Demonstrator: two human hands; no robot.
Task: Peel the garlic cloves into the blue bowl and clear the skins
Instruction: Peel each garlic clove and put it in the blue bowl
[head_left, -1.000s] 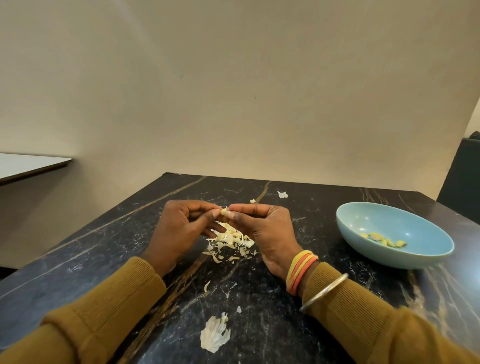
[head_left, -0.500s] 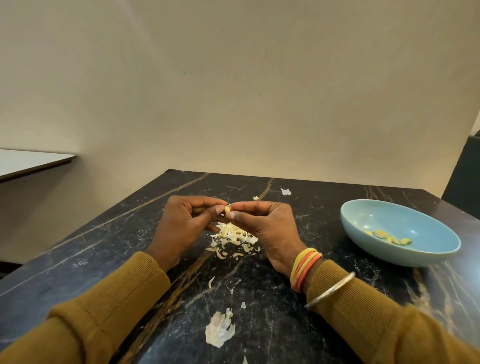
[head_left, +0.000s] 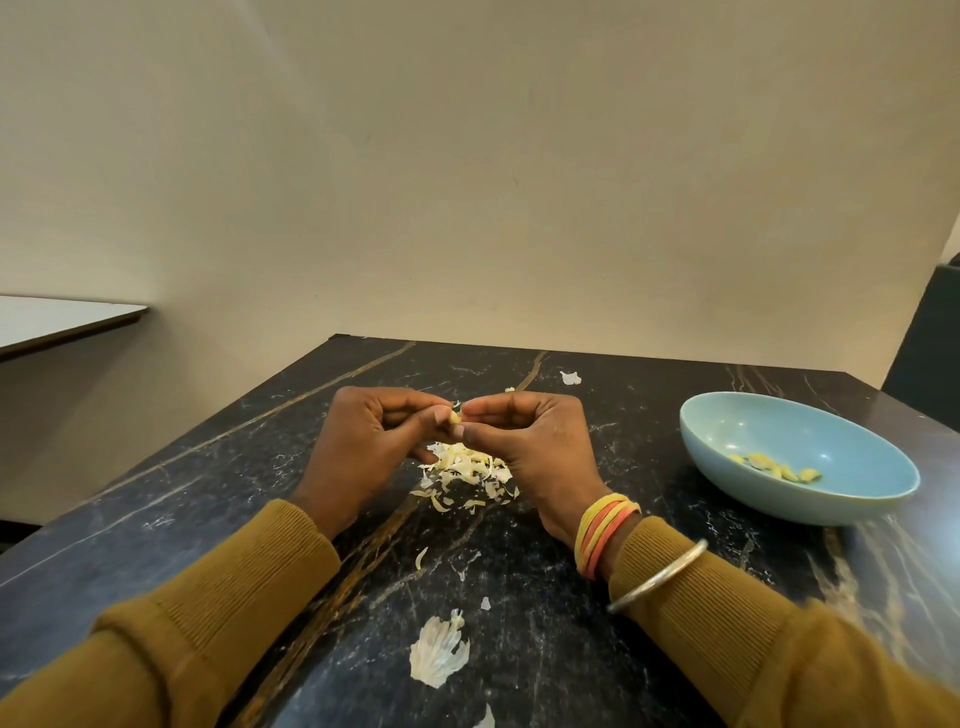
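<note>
Mid-frame, the left hand (head_left: 363, 447) and right hand (head_left: 530, 441) pinch one small pale garlic clove (head_left: 455, 417), seemingly mid-peel; next, drop it into the shallow blue bowl (head_left: 852, 499) at right.

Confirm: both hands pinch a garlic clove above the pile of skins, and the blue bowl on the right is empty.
Wrong: the head view shows the blue bowl holding several peeled cloves. The left hand and right hand do pinch a garlic clove above the pile of skins.
</note>
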